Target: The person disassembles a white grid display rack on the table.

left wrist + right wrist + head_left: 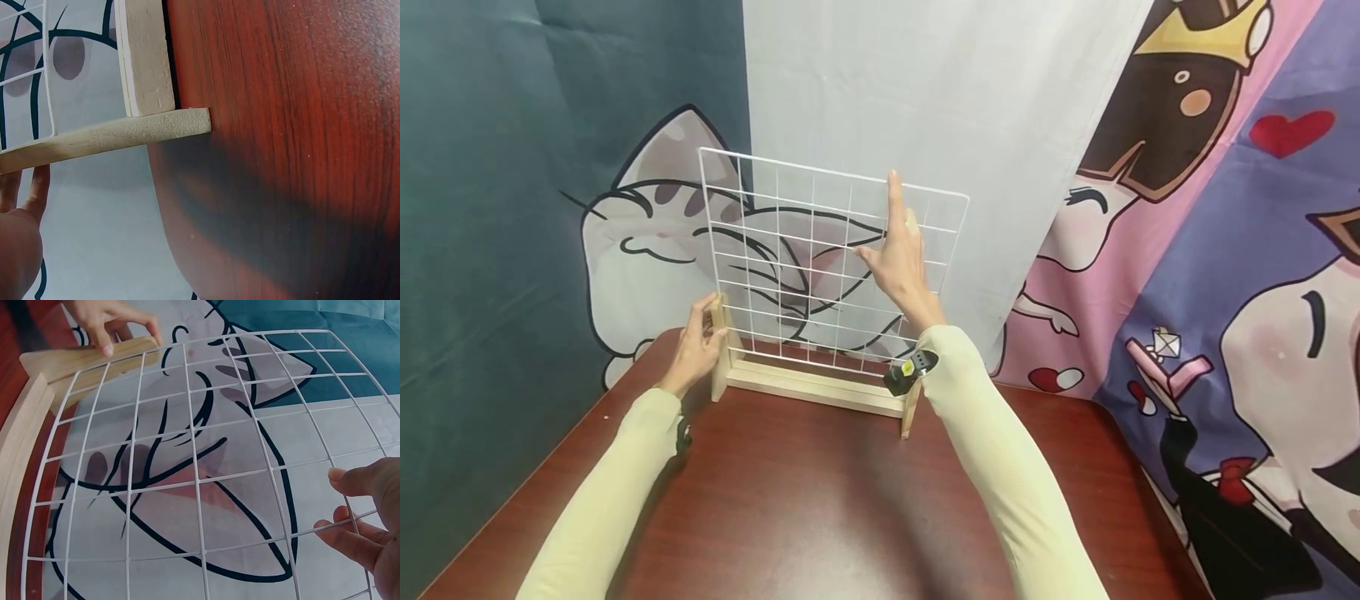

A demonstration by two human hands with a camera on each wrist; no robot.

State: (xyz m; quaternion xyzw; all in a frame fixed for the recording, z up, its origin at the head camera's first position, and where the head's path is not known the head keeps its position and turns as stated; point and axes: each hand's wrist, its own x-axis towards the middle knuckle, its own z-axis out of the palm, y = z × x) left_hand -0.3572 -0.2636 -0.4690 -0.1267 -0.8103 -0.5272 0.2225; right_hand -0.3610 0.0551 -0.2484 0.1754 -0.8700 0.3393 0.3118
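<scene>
A white wire grid panel stands tilted above a pale wooden stand, which has an upright at each end and a bar between them. My left hand grips the upper part of the stand's left upright; its thumb and fingers also show in the right wrist view. Higher up, my right hand holds the panel near its right side. In the right wrist view the thumb and fingertips meet at one of the wires. My right forearm partly hides the stand's right upright.
The stand rests on a reddish-brown wooden table, toward its back edge. Behind it hangs a printed cloth backdrop with cartoon figures, close to the panel. Each wrist carries a small black device.
</scene>
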